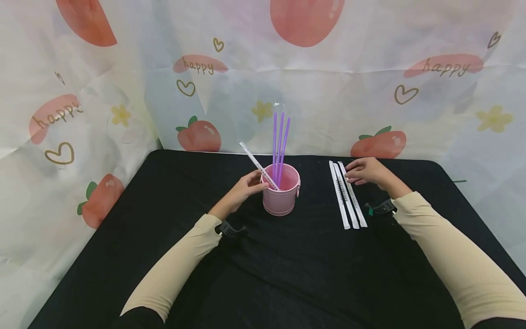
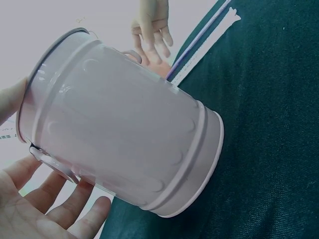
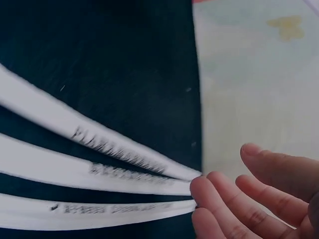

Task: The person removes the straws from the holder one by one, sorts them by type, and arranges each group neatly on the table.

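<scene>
My left hand (image 1: 242,189) holds a pink metal bucket (image 1: 279,201) at its left side, the thumb at the rim and the fingers beside the small handle (image 2: 55,167). Inside the bucket stand three purple straws (image 1: 281,141) with a clear wrapper at the top, and one white paper-wrapped straw (image 1: 259,165) leaning left over the rim. To the right, three white paper-wrapped straws (image 1: 346,196) lie side by side on the table. My right hand (image 3: 259,199) is at their far ends, fingertips right by the paper and thumb held apart.
A black cloth (image 1: 287,269) covers the table, whose far edge meets a printed fabric backdrop (image 1: 328,105). Dark straps (image 1: 384,208) are worn on both wrists, below pale sleeves (image 1: 176,265).
</scene>
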Motion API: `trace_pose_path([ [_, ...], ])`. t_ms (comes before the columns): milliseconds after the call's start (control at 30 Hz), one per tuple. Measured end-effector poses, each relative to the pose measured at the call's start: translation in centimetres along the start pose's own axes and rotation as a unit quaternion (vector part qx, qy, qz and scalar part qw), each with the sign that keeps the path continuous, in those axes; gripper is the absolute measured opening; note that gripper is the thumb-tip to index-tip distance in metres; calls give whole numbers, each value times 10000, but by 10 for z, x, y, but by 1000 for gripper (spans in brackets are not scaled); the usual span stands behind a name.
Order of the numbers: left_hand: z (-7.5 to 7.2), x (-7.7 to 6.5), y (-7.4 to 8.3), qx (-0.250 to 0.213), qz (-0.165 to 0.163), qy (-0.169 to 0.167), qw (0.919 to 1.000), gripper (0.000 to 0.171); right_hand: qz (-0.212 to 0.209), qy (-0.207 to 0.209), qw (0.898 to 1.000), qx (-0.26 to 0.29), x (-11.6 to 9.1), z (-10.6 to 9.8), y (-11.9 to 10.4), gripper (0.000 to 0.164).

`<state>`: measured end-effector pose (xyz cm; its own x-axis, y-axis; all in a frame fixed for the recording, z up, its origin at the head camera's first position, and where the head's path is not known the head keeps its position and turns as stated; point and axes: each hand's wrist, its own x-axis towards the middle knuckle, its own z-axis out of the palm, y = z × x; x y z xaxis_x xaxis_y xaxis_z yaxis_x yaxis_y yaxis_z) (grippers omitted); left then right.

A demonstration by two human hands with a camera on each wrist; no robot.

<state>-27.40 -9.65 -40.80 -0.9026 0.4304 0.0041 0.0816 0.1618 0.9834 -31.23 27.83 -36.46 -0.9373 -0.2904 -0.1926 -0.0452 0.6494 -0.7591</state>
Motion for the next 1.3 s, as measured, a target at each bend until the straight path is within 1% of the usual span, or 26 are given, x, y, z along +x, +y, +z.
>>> trace_pose_path([
  [233, 0, -1, 0, 35, 15, -11, 10000, 49, -384, -68, 9992, 21, -16, -7, -26, 48],
  [367, 0, -1, 0, 15, 44, -9, 10000, 50, -615, -9, 9981, -41, -23, -8, -45, 48],
  [500, 0, 0, -1, -7, 21, 6, 10000, 51, -783, 69, 9969, -9, -26, -7, -65, 46],
  [633, 1, -1, 0, -73, 31, 18, 10000, 49, -991, 75, 9950, 61, -26, -1, -82, 44],
  [733, 1, -1, 1, -111, 50, 11, 9999, 49, -1104, 17, 9937, 167, -22, 5, -92, 42],
  [933, 0, -1, 0, -116, 59, 14, 9999, 48, -1218, -115, 9912, 497, -5, 22, -104, 41],
  [1167, 1, -1, 0, -130, 40, 16, 9999, 49, -1223, -166, 9891, 809, 17, 48, -109, 40],
  [1300, 0, 0, 0, -131, -5, 27, 9999, 50, -1185, -146, 9900, 751, 28, 64, -109, 41],
])
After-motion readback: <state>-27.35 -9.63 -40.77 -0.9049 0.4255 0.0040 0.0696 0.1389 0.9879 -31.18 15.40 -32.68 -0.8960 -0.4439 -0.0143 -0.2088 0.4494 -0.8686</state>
